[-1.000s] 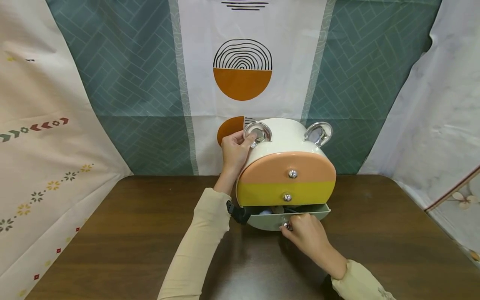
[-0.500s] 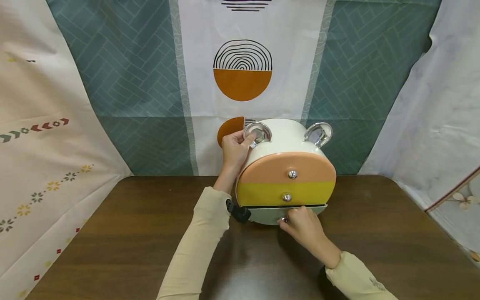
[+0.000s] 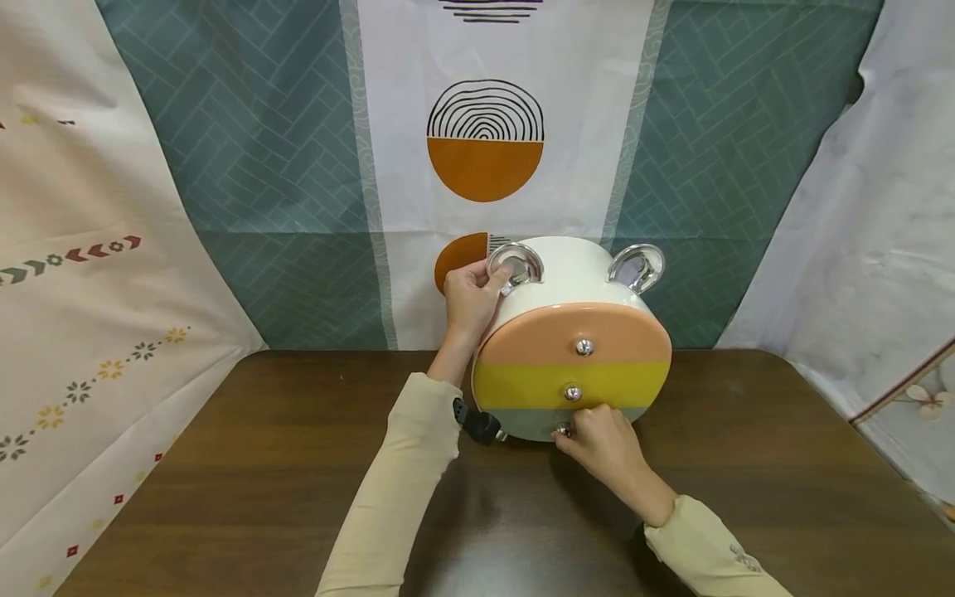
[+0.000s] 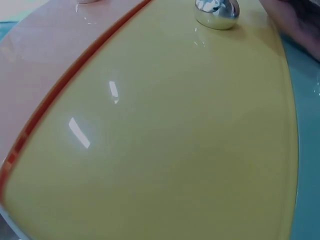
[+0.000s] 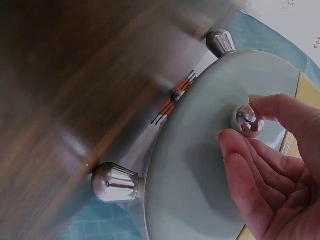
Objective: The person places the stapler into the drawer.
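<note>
A rounded white storage box with silver ear-shaped handles stands on the table. Its front has a peach drawer, a yellow drawer and a grey-green drawer, all flush with the body. My left hand grips the left ear handle, thumb in front. At the lowest drawer, my right hand has thumb and fingers around its silver knob. The yellow drawer's knob shows in the left wrist view, where the left hand itself is out of sight.
The box rests on silver feet on a dark wooden table. A patterned cloth hangs behind it, with light fabric at the left side. A black wrist strap sits beside the left sleeve.
The grey-green drawer, pulled out with things visible inside a second ago, has slid back flush. My right hand moved inward with its knob; the left hand stayed on the ear handle.
</note>
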The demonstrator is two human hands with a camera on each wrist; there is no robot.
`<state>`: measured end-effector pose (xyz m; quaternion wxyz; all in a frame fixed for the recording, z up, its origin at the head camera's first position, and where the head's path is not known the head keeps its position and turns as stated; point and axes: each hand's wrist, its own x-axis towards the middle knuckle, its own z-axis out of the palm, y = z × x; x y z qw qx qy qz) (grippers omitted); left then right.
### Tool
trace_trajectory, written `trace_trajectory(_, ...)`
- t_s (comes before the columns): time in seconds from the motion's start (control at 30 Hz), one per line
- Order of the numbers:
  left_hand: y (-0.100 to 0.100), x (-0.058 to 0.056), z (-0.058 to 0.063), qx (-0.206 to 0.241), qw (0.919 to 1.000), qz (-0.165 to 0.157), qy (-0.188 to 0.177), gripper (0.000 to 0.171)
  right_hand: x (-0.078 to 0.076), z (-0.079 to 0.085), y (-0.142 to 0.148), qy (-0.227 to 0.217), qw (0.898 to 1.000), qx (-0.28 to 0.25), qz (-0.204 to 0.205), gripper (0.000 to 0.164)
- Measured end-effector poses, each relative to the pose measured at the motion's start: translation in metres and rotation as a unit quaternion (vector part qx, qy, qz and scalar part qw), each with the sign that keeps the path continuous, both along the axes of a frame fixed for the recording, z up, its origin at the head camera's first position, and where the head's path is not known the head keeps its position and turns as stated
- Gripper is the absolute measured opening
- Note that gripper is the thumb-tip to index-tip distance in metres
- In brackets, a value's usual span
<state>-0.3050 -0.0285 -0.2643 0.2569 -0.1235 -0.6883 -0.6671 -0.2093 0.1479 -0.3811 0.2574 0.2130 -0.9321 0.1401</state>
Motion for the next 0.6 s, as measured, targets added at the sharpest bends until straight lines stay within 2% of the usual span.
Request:
trace_trajectory(0.1,0.000,0.000,-0.001,-0.003,1.0000,-0.002,0.000,0.017,0.000,0.000,0.001,-0.008,1.000,0.002,0.000,0.050)
trace_trajectory(0.2,-0.001,0.000,-0.002,-0.007,0.9999,-0.010,-0.001,0.018,0.002,0.003,0.004,-0.034,0.999,0.001,0.009,0.047)
trace_trajectory(0.3,-0.002,0.000,-0.003,-0.011,0.9997,-0.023,-0.002,0.018,0.002,0.008,0.010,-0.062,0.997,-0.018,0.042,0.035)
trace_trajectory(0.43,-0.007,0.000,-0.002,-0.012,0.9991,-0.039,-0.013,0.018,0.003,0.019,0.021,-0.101,0.988,-0.055,0.099,0.013)
trace_trajectory(0.6,-0.017,0.006,0.005,-0.027,0.9984,-0.047,-0.013,0.030,0.004,0.040,0.037,-0.154,0.974,-0.110,0.126,0.020)
